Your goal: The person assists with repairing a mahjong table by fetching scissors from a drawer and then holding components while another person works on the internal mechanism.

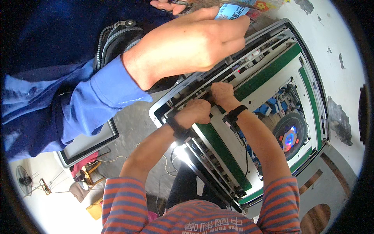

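Container: open table machine [311, 97], its top off, grey frame around a white inner deck with green strips [269, 72] along the sides.
Contents: small tiles [272, 106], blue and white, loose in the middle well; round dark disc [290, 138] with a glowing coloured centre beside them; rows of small parts in the side channels.
Edges: metal rail [249, 58] along the far left side of the frame; rounded frame corner just left of the hands; pale floor to the right of the machine.
Open room: crowded on the left by a co-worker's hand [194, 43] in a blue sleeve, poised over the rail and holding a light blue card [231, 11]; more room over the middle well.
Left hand [196, 111]: fingers curled shut over the near end of the metal rail, black band on the wrist.
Right hand [222, 93]: just beside the left, touching the same rail, fingers folded under and out of sight, so grip not to be told; black band on the wrist.
Rail and fingers: directly under both hands, at the frame's corner.
Floor: framed panel [87, 142], stool [89, 173], fan [25, 180].
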### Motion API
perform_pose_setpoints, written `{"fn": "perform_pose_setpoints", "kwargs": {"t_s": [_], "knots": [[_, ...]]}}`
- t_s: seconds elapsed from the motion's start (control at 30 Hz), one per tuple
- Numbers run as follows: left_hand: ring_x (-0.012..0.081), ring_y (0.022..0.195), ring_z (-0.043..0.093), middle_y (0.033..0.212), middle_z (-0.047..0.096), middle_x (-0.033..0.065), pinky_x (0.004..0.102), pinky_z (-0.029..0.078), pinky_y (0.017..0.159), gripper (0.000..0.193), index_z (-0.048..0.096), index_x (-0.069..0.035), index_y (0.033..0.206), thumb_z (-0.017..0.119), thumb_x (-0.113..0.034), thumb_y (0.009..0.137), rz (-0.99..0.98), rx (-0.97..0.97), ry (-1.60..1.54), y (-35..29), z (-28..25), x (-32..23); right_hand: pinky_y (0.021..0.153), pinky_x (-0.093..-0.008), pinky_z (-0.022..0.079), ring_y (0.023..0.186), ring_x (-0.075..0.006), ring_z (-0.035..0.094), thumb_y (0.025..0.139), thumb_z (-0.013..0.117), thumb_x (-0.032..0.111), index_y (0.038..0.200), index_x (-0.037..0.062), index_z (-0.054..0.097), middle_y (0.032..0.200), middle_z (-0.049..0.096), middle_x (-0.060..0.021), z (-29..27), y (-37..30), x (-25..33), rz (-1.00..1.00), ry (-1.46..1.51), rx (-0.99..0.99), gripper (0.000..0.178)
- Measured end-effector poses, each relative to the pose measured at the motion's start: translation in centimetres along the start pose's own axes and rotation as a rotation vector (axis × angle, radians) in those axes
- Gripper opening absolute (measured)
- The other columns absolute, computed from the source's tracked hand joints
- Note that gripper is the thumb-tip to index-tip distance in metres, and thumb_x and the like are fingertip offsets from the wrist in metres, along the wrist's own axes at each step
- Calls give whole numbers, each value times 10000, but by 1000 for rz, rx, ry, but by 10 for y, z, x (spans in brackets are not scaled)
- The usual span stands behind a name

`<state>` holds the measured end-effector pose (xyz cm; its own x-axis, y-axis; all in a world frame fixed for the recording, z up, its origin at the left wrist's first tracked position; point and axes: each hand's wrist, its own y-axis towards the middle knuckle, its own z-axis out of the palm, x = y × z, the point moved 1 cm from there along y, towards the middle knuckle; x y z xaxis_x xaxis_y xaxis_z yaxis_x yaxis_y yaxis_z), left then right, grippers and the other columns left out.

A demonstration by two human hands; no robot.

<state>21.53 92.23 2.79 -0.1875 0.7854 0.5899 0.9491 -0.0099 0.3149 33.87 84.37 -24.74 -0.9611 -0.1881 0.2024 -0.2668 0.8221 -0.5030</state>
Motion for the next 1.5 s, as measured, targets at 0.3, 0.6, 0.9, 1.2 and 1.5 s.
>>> {"fn": "perform_pose_setpoints", "kwargs": {"t_s": [0.3, 0.6, 0.9, 1.2, 1.5], "knots": [[307, 867, 547, 1201, 528, 203, 333, 455, 773, 277, 568, 33, 939, 601, -78, 688, 23, -34, -328, 24, 18, -15, 789, -376, 488, 886, -256, 662, 743, 683, 240, 801, 65, 701, 856, 689, -113, -19, -23, -39, -61, 141, -95, 185], [182, 1095, 477, 1164, 531, 93, 296, 434, 863, 320, 581, -48, 1016, 615, -129, 708, -49, 457, -611, 45, 68, -115, 696, -401, 484, 763, -341, 616, 732, 653, 117, 812, 32, 665, 784, 640, -165, -26, -76, -44, -158, 607, -330, 118], [285, 1053, 583, 1109, 611, 188, 370, 471, 888, 493, 589, -22, 1144, 571, -298, 736, -576, 1252, -1189, -66, 111, -199, 798, -422, 414, 819, -321, 611, 769, 560, 30, 957, 90, 640, 900, 655, -156, -26, -80, -30, -337, 624, -551, 212], [366, 955, 601, 1002, 633, 223, 409, 476, 842, 451, 634, 25, 1001, 563, -336, 741, -742, 1275, -1287, -72, 99, -205, 749, -309, 482, 860, -184, 623, 894, 474, 2, 1077, 27, 584, 897, 640, -97, -25, -117, -35, 9, 1248, -187, 216], [364, 947, 609, 999, 641, 215, 406, 482, 827, 473, 653, 31, 985, 555, -382, 777, -577, 1427, -1196, -53, 91, -208, 761, -288, 481, 827, -156, 612, 917, 438, -25, 1031, -19, 533, 953, 635, -98, 5, -169, -33, 206, 1389, -252, 148]]}}
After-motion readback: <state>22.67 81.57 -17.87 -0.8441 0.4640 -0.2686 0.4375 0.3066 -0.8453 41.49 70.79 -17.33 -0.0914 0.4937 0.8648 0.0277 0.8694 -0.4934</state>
